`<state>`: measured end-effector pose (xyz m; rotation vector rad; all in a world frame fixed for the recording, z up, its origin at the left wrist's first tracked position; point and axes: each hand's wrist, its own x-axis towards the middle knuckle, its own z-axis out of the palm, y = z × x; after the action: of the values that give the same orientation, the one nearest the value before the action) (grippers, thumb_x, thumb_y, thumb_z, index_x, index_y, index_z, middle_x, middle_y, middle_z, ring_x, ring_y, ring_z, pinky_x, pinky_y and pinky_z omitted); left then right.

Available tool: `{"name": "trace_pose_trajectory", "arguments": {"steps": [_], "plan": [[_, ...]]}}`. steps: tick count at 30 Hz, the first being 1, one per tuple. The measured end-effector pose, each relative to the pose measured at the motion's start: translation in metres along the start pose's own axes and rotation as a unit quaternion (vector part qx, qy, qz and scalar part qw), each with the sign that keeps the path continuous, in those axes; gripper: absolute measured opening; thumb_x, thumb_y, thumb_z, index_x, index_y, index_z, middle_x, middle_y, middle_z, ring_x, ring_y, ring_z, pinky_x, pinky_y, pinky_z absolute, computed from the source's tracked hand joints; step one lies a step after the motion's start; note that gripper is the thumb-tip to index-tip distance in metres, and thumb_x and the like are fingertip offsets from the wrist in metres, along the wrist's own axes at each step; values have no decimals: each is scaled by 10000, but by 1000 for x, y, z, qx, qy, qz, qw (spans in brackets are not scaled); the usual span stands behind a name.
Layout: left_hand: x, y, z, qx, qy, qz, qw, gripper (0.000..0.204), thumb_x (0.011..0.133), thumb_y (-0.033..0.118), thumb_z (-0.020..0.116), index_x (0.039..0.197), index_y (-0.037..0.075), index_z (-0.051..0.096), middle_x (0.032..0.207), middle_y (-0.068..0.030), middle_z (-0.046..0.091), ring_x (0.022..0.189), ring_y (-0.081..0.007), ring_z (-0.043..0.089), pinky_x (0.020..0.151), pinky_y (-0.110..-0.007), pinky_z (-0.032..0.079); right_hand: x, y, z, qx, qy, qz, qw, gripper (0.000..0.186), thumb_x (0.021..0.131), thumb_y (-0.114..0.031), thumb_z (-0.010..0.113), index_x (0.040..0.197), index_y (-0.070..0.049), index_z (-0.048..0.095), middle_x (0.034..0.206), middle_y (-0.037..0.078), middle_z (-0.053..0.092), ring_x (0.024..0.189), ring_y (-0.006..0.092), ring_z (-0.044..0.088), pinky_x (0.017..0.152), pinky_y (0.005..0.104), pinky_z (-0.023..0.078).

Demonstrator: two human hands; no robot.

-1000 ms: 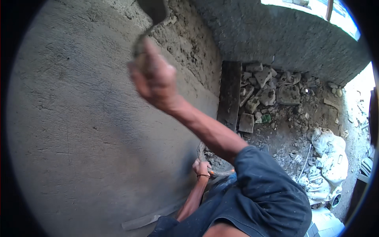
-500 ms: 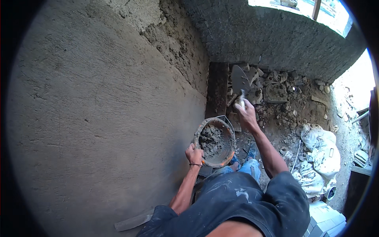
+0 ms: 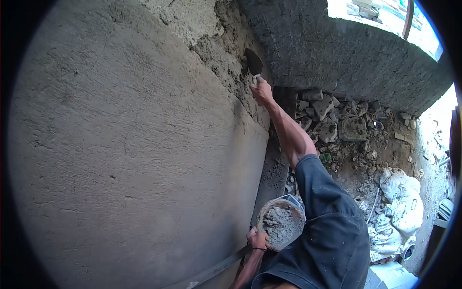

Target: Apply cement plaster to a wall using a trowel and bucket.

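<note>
My right hand (image 3: 261,91) is closed round the handle of a trowel (image 3: 254,61), raised at the rough, lumpy mortar band (image 3: 216,60) on the upper part of the wall near the corner. Below it, my left hand (image 3: 257,239) grips the rim of a round bucket (image 3: 281,224) of grey wet mortar, held low beside the smoother plastered part of the wall (image 3: 120,144). My right sleeve and body partly hide the bucket's right side.
A dark board (image 3: 275,179) lies along the wall's foot. Rubble (image 3: 351,123) fills the floor below a rough grey wall (image 3: 337,58) with a bright opening above. White sacks (image 3: 402,207) lie at the right. A long straight strip (image 3: 216,269) rests near the lower wall.
My right hand swung from high on the wall down over the rubble beside the bucket, and is now back up at the wall with the trowel. The bucket sits lower in view than half a second ago.
</note>
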<state>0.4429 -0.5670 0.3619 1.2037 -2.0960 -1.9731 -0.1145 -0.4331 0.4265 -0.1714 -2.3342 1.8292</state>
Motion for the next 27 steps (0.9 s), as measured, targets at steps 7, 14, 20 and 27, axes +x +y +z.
{"name": "trace_pose_trajectory", "arguments": {"steps": [7, 14, 20, 27], "plan": [[7, 30, -15, 12, 93, -10, 996, 170, 515, -87, 542, 615, 43, 497, 625, -8, 507, 526, -125, 479, 405, -286, 379, -96, -59, 25, 141, -39, 15, 989, 265, 840, -195, 623, 1016, -14, 540, 791, 181, 642, 704, 296, 646, 635, 408, 509], [49, 47, 4, -31, 42, 56, 997, 204, 538, -120, 502, 592, 73, 460, 579, 9, 493, 469, -90, 449, 395, -258, 361, -129, -87, -23, 302, -124, 76, 942, 196, 896, -210, 622, 946, -39, 539, 667, 22, 541, 521, 123, 536, 450, 300, 460], [52, 75, 21, -53, 39, 57, 996, 185, 565, -117, 476, 590, 65, 452, 565, -16, 499, 434, -116, 452, 367, -270, 362, -168, -107, -76, 513, -269, 174, 797, 156, 926, -211, 587, 1011, -89, 543, 693, 8, 509, 504, 85, 488, 410, 234, 424], [55, 62, 42, 0, -13, 26, 1000, 205, 553, -114, 459, 677, 44, 498, 612, -31, 501, 460, -133, 459, 374, -268, 386, -249, -74, -202, 703, -181, 187, 662, 386, 923, -241, 576, 1263, -79, 493, 775, 5, 517, 503, 22, 449, 366, 140, 380]]}}
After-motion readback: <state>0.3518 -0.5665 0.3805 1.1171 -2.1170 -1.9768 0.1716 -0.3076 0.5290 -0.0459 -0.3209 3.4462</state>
